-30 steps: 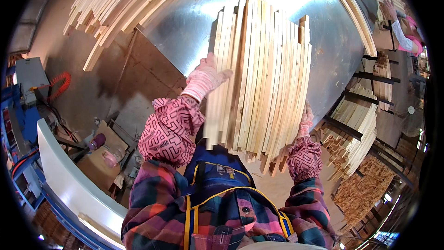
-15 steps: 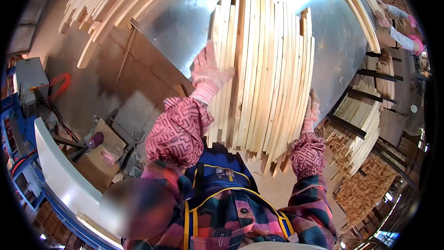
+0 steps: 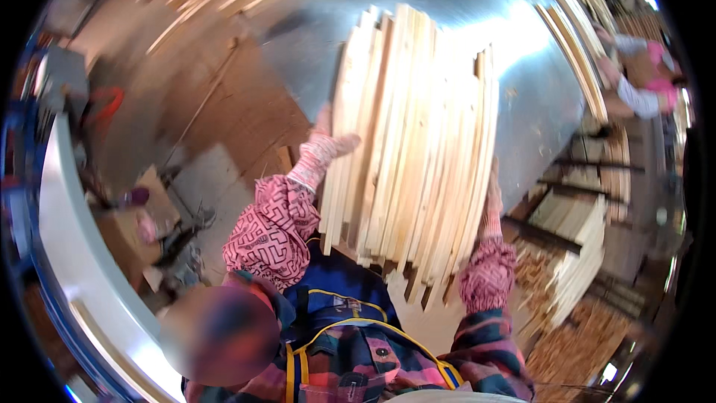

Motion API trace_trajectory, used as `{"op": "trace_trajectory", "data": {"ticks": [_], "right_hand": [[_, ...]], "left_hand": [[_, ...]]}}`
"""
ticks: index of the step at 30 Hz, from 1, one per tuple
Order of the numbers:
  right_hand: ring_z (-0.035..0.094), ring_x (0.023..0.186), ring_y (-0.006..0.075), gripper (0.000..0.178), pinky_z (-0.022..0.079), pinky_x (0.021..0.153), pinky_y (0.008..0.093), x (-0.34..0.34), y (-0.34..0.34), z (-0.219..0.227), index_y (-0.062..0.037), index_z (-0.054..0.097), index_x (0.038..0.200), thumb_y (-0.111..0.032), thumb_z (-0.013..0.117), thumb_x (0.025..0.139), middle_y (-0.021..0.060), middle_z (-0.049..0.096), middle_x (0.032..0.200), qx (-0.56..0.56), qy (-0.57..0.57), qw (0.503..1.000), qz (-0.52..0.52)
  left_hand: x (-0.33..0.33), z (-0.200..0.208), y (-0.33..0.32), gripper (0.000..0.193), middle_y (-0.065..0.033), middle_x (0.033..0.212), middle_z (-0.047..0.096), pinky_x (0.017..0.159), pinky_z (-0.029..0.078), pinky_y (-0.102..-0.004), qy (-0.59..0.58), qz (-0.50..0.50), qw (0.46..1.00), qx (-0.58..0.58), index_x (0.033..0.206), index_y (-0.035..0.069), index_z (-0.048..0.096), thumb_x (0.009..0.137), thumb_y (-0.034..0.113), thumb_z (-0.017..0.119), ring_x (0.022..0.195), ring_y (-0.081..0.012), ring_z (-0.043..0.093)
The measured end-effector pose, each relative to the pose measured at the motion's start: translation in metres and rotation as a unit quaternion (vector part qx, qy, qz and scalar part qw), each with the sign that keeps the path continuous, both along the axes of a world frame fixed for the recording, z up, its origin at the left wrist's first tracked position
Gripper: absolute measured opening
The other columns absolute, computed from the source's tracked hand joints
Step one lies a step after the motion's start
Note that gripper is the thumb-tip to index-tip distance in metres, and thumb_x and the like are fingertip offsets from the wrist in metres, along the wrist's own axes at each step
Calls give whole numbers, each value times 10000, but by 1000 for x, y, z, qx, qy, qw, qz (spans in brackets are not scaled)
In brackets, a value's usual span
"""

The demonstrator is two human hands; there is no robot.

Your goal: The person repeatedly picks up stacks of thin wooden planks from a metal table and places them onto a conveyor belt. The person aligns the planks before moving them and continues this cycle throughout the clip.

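Observation:
A wide row of pale wooden strips lies side by side on a shiny metal table, with uneven ends toward me. My left hand, in a pinkish glove, grips the row's left edge. Its thumb rests on top, and its fingers run down along the outer side. Against the right edge is my right hand, also gloved, with fingers stretched along the outermost strip and partly hidden by it. Between them the two hands hold the row from both sides. The strips' near ends jut past the table toward my blue apron.
More long strips lie at the far left. Others lie along the table's right side, by another person's arms. Lumber stacks stand on dark bars at the right. A white curved panel is at the left.
My left hand has slid from the top of the strips to their left side. The view has shifted and blurred somewhat; my right hand stays at the right edge.

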State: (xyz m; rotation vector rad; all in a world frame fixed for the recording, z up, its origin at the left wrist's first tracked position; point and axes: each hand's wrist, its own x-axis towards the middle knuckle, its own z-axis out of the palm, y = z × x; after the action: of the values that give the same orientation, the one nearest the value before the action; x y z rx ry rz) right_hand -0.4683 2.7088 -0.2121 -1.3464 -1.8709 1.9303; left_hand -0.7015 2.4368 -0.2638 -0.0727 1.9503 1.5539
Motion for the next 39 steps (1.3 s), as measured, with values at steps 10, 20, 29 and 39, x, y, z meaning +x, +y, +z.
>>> {"op": "trace_trajectory", "data": {"ticks": [10, 20, 29, 39], "right_hand": [[535, 1156, 254, 587, 495, 924, 401, 108, -52, -18, -68, 395, 1377, -480, 413, 960, 136, 490, 1334, -327, 63, 942, 36], [534, 1156, 254, 576, 496, 917, 406, 94, -83, 2, -65, 394, 1376, -471, 399, 967, 140, 495, 1327, -360, 59, 913, 181], [534, 1155, 254, 566, 498, 910, 411, 52, -226, 113, -63, 393, 1375, -462, 387, 974, 143, 500, 1320, -413, 124, 806, 406], [428, 1248, 195, 565, 332, 1053, 313, -35, -528, 143, -62, 371, 1404, -439, 376, 983, 95, 433, 1395, -200, 177, 786, 557]], "left_hand": [[245, 11, -128, 897, -90, 1205, 568, 981, 397, -338, -159, 109, 947, 258, 1372, 58, 374, 593, 33, 817, 1138, -220, 512], [319, 107, -169, 897, -94, 1196, 568, 977, 405, -329, -80, 219, 955, 185, 1359, 25, 374, 586, 102, 823, 1125, -194, 512], [336, 232, -329, 955, -120, 1243, 544, 981, 412, -314, 103, 327, 914, 217, 1403, 23, 310, 592, 39, 815, 1155, -204, 501], [310, 222, -640, 753, -123, 1481, 319, 1033, 348, -503, 55, 310, 878, -360, 1423, 100, 343, 771, 188, 708, 1382, -256, 256]]}}
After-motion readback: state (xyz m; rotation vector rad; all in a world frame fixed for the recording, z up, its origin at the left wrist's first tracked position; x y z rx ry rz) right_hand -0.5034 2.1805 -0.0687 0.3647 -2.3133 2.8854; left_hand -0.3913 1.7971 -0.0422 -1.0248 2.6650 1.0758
